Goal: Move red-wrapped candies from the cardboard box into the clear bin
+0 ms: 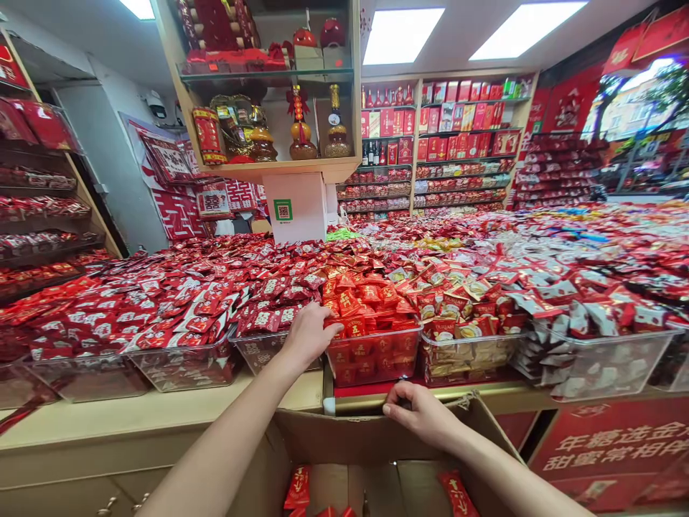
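My left hand (311, 336) reaches over the front of the bins, thumb and fingers apart. Its fingertips are at the bright red candy packets (371, 298), which are heaped in a clear plastic bin (395, 353). Dark red candy packets (274, 301) lie just left of that hand. Lower and to the right, my right hand (417, 411) has its fingers curled at the far rim of an open cardboard box (344, 434); its fingertips are partly hidden. Inside the box are a few red packets (298, 488) near the left wall and another red packet (456, 494) at the right.
More clear bins of wrapped candy line the counter (215, 409) on both sides. A white post with a QR code sign (283, 210) holds up a display cabinet (301, 169) overhead. Behind are shelves (463, 161) of red boxes and bottles. A red banner (613, 452) hangs at the lower right.
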